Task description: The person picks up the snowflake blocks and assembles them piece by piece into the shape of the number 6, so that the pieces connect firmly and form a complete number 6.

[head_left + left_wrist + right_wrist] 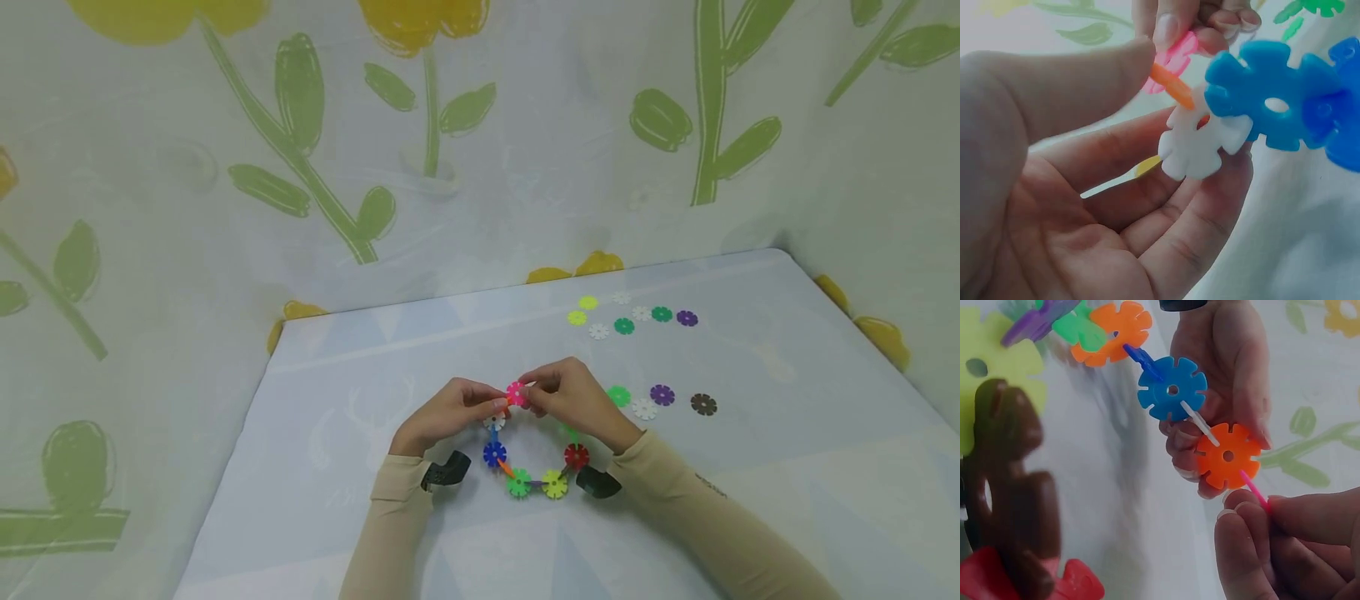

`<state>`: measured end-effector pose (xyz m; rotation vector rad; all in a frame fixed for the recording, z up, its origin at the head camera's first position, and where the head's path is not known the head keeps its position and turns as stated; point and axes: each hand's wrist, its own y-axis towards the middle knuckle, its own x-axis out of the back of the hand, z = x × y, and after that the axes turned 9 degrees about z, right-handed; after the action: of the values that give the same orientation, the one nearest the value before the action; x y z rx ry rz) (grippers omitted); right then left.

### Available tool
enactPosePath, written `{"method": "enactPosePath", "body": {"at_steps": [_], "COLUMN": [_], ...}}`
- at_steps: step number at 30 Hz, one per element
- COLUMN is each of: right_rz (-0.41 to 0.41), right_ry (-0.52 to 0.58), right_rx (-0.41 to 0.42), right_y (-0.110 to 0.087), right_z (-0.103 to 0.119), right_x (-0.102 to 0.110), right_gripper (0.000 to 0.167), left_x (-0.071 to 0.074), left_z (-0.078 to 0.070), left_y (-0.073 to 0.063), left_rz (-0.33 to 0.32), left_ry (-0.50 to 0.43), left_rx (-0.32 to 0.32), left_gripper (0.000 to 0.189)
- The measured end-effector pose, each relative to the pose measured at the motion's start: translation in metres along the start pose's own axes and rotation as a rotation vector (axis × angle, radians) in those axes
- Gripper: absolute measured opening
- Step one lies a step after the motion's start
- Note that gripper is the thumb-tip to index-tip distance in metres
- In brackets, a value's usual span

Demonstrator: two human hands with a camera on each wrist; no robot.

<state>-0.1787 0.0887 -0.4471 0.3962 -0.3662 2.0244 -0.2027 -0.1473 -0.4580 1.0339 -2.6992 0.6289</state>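
Note:
A chain of slotted plastic flower discs curves between the hands. Its end orange disc (1215,470) is pinched by the left hand (446,412). The right hand (576,402) pinches a pink disc (516,392) whose edge meets the orange disc, apparently at a slot. Beyond the orange come a white disc (1188,153), a light blue disc (1244,81) and a dark blue disc (494,454). Along the near side run a green disc (519,484), a yellow disc (555,485) and a red disc (577,456). A brown disc (1032,506) joins the red one.
Right of the hands lie loose discs: green (618,395), white (643,408), purple (662,395) and brown (703,404). Farther back lie several more, among them a yellow disc (577,318). The pale table (315,500) meets a flower-patterned backdrop (510,217).

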Motion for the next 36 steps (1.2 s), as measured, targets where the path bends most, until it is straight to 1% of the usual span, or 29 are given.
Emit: {"method": "enactPosePath", "body": {"at_steps": [8, 13, 17, 20, 23, 25, 27, 30, 33, 36], "right_rz": [0.020, 0.054, 0.108, 0.160, 0.199, 0.209, 0.201, 0.158, 0.108, 0.050], "right_ry": [0.011, -0.002, -0.010, 0.020, 0.051, 0.045, 0.012, -0.044, -0.071, -0.084], "right_rx": [-0.003, -0.004, 0.019, 0.043, 0.059, 0.058, 0.060, 0.056, 0.062, 0.053], "right_y": [0.001, 0.002, 0.005, 0.005, 0.006, 0.005, 0.005, 0.003, 0.000, -0.006], "right_z": [0.001, 0.002, -0.003, -0.007, -0.010, -0.010, -0.011, -0.011, -0.013, -0.013], "right_x": [-0.001, -0.001, 0.005, 0.010, 0.009, 0.009, 0.012, 0.021, 0.036, 0.054], "right_gripper": [0.021, 0.022, 0.024, 0.026, 0.028, 0.029, 0.030, 0.031, 0.032, 0.031], "left_x": [-0.003, -0.005, -0.004, -0.003, -0.002, -0.002, -0.002, -0.001, -0.001, 0.000], "left_z": [0.002, 0.001, 0.001, 0.000, -0.003, -0.004, -0.005, -0.004, -0.002, -0.001], "left_y": [0.001, 0.000, 0.001, 0.001, 0.001, 0.001, 0.002, 0.003, 0.003, 0.002], "left_rz": [-0.028, -0.029, -0.004, 0.009, -0.014, -0.042, -0.064, -0.089, -0.104, -0.102], "left_ry": [-0.030, -0.026, -0.010, 0.015, 0.031, 0.036, 0.045, 0.055, 0.062, 0.069], "left_rx": [-0.044, -0.047, -0.055, -0.063, -0.067, -0.061, -0.053, -0.030, -0.011, -0.005], "left_gripper": [0.027, 0.025, 0.028, 0.031, 0.030, 0.028, 0.027, 0.025, 0.023, 0.022]}}
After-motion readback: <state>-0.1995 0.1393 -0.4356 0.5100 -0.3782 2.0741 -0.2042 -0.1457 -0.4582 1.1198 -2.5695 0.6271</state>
